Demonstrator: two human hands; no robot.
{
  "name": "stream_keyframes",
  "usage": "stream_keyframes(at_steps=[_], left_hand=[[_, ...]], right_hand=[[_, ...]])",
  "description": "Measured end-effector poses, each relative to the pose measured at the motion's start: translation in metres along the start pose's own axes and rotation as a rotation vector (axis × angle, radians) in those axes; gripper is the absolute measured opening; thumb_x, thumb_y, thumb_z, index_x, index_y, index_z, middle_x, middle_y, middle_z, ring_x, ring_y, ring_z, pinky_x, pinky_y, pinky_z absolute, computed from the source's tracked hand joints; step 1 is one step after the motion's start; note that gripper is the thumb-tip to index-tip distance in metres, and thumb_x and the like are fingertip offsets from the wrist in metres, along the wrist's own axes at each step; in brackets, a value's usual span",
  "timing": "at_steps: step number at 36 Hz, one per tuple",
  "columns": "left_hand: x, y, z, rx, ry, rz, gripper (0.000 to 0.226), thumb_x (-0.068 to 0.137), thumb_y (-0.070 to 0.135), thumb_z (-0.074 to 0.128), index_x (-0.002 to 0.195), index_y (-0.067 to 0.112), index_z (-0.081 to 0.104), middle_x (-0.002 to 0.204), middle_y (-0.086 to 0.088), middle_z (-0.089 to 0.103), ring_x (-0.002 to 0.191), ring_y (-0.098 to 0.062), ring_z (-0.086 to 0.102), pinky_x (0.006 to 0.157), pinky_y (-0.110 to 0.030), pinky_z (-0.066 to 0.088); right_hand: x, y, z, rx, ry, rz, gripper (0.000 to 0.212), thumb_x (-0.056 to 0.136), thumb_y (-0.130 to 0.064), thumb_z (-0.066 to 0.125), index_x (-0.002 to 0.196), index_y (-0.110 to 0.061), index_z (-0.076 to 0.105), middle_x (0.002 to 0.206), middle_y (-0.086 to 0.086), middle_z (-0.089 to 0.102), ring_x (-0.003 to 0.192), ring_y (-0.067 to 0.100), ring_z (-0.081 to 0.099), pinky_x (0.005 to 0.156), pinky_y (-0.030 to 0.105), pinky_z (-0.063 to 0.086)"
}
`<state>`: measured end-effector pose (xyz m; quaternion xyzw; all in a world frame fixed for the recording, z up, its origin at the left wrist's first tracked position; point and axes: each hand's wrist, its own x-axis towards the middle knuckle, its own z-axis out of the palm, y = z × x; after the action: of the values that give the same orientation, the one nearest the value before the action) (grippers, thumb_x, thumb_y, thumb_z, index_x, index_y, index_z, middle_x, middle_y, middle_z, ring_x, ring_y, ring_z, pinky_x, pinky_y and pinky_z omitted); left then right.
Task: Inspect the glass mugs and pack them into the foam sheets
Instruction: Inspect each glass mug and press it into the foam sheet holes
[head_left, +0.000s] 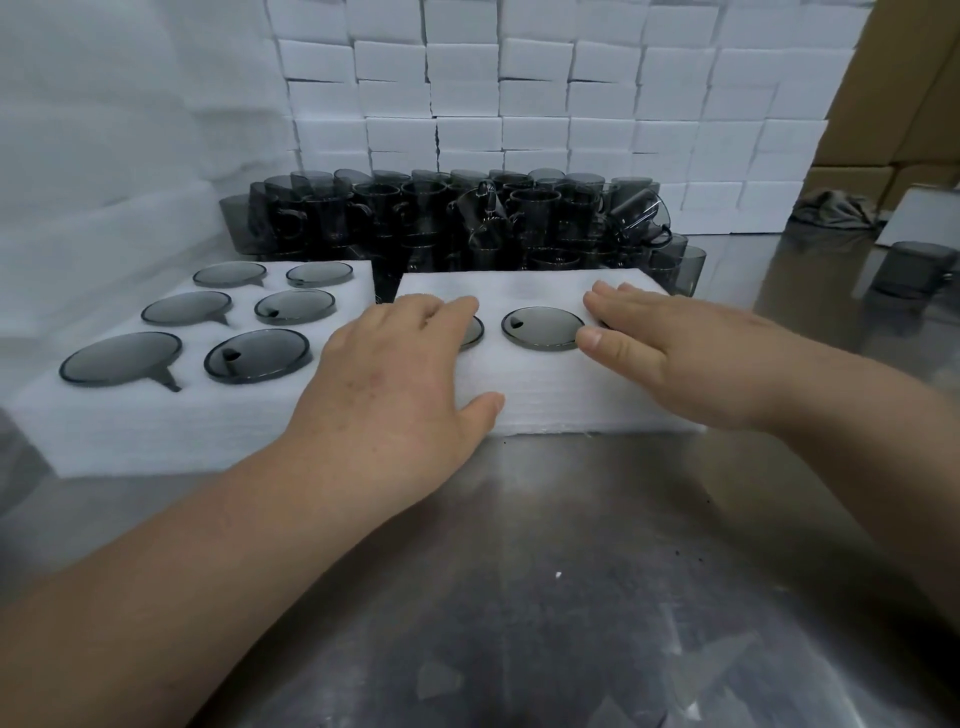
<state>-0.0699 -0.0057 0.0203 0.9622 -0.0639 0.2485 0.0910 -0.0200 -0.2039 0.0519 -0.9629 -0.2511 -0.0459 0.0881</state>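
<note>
A steel worktop (519, 571), backed by stacked white foam blocks (519, 78), carries a foam sheet (545, 395) with glass mugs (543, 327) sunk in its pockets. The left hand (395, 374) lies palm-down on its near left corner, thumb against the front edge. The right hand (670, 353) rests flat on top. Each grip is open, holding nothing.

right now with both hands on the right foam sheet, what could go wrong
1. The right foam sheet sits close in front of the stacked glass mugs, some tilted; a push backward might topple them.
2. The left hand and right hand rest flat on it; it could slide on the steel table into the filled left foam sheet.
</note>
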Motion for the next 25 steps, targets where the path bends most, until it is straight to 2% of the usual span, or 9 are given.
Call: stream_keyframes(at_steps=[2, 4, 6, 8, 10, 14, 18, 21, 25], left_hand=[[-0.001, 0.001, 0.000, 0.009, -0.015, 0.019, 0.075, 0.076, 0.055, 0.043, 0.144, 0.032, 0.021, 0.147, 0.008, 0.026, 0.133, -0.011, 0.020, 0.107, -0.029, 0.015], [-0.001, 0.000, 0.001, 0.019, -0.047, 0.033, 0.075, 0.077, 0.056, 0.042, 0.145, 0.034, 0.019, 0.150, 0.007, 0.020, 0.136, -0.012, 0.016, 0.110, -0.029, 0.014], [-0.002, -0.001, 0.003, 0.017, -0.074, 0.046, 0.072, 0.081, 0.055, 0.044, 0.145, 0.035, 0.018, 0.150, 0.008, 0.020, 0.136, -0.010, 0.014, 0.109, -0.029, 0.015], [-0.002, -0.003, 0.005, 0.006, -0.076, 0.065, 0.068, 0.083, 0.052, 0.045, 0.144, 0.034, 0.020, 0.147, 0.011, 0.024, 0.132, -0.007, 0.014, 0.106, -0.027, 0.019], [-0.001, -0.004, 0.006, -0.013, -0.069, 0.074, 0.065, 0.085, 0.049, 0.046, 0.143, 0.034, 0.021, 0.144, 0.014, 0.026, 0.128, -0.004, 0.012, 0.103, -0.025, 0.022], [0.000, -0.005, 0.007, -0.030, -0.058, 0.084, 0.062, 0.087, 0.046, 0.045, 0.143, 0.033, 0.022, 0.142, 0.017, 0.028, 0.129, -0.005, 0.014, 0.103, -0.024, 0.025], [0.001, -0.005, 0.007, -0.035, -0.069, 0.083, 0.062, 0.089, 0.046, 0.044, 0.144, 0.033, 0.020, 0.143, 0.016, 0.026, 0.135, -0.007, 0.014, 0.105, -0.025, 0.024], [0.001, -0.006, 0.008, -0.035, -0.065, 0.087, 0.061, 0.089, 0.046, 0.044, 0.143, 0.033, 0.021, 0.144, 0.015, 0.026, 0.135, -0.008, 0.013, 0.104, -0.025, 0.025], [0.001, -0.007, 0.009, -0.037, -0.058, 0.086, 0.062, 0.089, 0.048, 0.043, 0.143, 0.035, 0.017, 0.145, 0.016, 0.024, 0.137, -0.008, 0.011, 0.105, -0.026, 0.025]], right_hand=[[0.000, -0.001, 0.001, 0.044, 0.031, 0.030, 0.103, 0.057, -0.075, 0.004, 0.136, -0.017, 0.037, 0.148, -0.011, 0.031, 0.137, 0.000, 0.017, 0.105, 0.026, 0.020], [0.000, -0.001, 0.001, 0.130, 0.066, 0.088, 0.100, 0.057, -0.076, 0.008, 0.141, -0.029, 0.034, 0.148, -0.013, 0.033, 0.137, 0.005, 0.023, 0.107, 0.029, 0.020], [0.003, 0.000, 0.000, 0.224, 0.134, 0.124, 0.084, 0.068, -0.075, 0.016, 0.141, -0.037, 0.034, 0.147, -0.015, 0.034, 0.136, 0.009, 0.029, 0.107, 0.028, 0.022], [0.008, 0.001, -0.002, 0.271, 0.210, 0.137, 0.063, 0.083, -0.066, 0.030, 0.137, -0.037, 0.040, 0.142, -0.016, 0.041, 0.129, 0.008, 0.037, 0.099, 0.025, 0.026], [0.014, -0.002, -0.005, 0.312, 0.255, 0.143, 0.051, 0.087, -0.056, 0.039, 0.132, -0.035, 0.047, 0.136, -0.015, 0.048, 0.121, 0.008, 0.044, 0.093, 0.025, 0.032], [0.033, -0.011, -0.012, 0.316, 0.301, 0.106, 0.030, 0.089, -0.042, 0.047, 0.109, -0.024, 0.061, 0.099, -0.008, 0.064, 0.096, 0.017, 0.055, 0.078, 0.030, 0.041], [0.074, -0.014, -0.014, 0.188, 0.295, 0.078, 0.039, 0.090, -0.032, 0.048, 0.129, -0.026, 0.051, 0.125, -0.003, 0.057, 0.103, 0.019, 0.053, 0.081, 0.027, 0.039], [0.112, -0.015, -0.015, 0.076, 0.272, 0.049, 0.043, 0.088, -0.022, 0.046, 0.131, -0.020, 0.046, 0.123, 0.005, 0.056, 0.095, 0.023, 0.051, 0.074, 0.029, 0.039], [0.159, -0.014, -0.015, -0.081, 0.200, 0.037, 0.057, 0.089, -0.018, 0.046, 0.143, -0.021, 0.029, 0.140, 0.008, 0.041, 0.116, 0.031, 0.047, 0.078, 0.030, 0.037]])
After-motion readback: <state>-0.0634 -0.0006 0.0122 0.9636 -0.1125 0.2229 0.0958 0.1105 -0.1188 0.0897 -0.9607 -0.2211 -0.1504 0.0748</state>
